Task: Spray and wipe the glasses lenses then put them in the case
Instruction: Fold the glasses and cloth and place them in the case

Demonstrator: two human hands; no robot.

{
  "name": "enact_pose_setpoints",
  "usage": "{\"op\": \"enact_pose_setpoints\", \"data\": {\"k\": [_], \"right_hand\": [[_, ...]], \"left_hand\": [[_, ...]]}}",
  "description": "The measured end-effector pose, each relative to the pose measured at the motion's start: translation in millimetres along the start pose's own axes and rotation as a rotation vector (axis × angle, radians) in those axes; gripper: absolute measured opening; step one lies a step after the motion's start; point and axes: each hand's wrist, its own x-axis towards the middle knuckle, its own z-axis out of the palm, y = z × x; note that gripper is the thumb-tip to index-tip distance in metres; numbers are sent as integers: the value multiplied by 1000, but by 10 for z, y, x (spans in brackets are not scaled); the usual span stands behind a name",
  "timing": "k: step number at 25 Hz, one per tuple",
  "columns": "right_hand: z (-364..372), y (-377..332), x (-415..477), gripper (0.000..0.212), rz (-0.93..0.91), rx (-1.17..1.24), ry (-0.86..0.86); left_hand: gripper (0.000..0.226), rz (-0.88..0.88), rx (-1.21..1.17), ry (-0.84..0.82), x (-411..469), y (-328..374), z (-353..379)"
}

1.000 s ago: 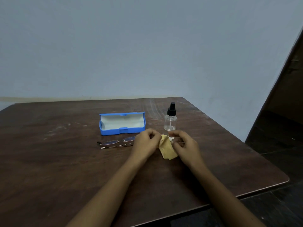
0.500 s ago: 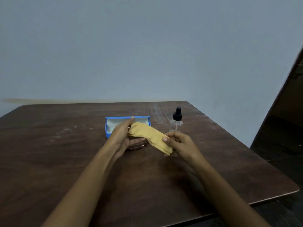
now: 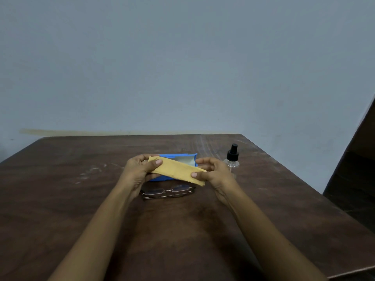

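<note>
Your left hand [image 3: 140, 171] and right hand [image 3: 213, 173] each pinch one end of the yellow cloth [image 3: 176, 170], stretched flat above the worktop [image 3: 60, 199]. Glasses [image 3: 167, 191] lie folded on the worktop mid-way, just in front of the open blue case [image 3: 192, 158], untouched. Spray bottle [image 3: 232, 159] stands upright toward the far right corner, cap on. Looks like early prep: can't tell if lenses were sprayed; wiping and casing remain.

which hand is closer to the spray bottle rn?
Right. The right hand holds one end of the yellow cloth just left of the spray bottle, almost touching it in view. The left hand holds the other end, beyond the blue case.
</note>
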Motion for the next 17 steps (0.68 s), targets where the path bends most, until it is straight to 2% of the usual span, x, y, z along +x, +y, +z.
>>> {"op": "enact_pose_setpoints", "data": {"k": [3, 7, 10, 13, 17], "right_hand": [[50, 15, 78, 33, 9, -72, 52], [114, 10, 169, 14, -13, -124, 91], [157, 12, 241, 15, -31, -113, 100], [194, 35, 322, 16, -7, -80, 142], [241, 133, 423, 29, -24, -139, 247]], "left_hand": [[6, -10, -40, 53, 50, -58, -60], [5, -16, -52, 121, 105, -87, -113], [9, 13, -16, 176, 129, -101, -175], [2, 13, 67, 240, 162, -160, -229], [18, 7, 111, 356, 229, -199, -248]]}}
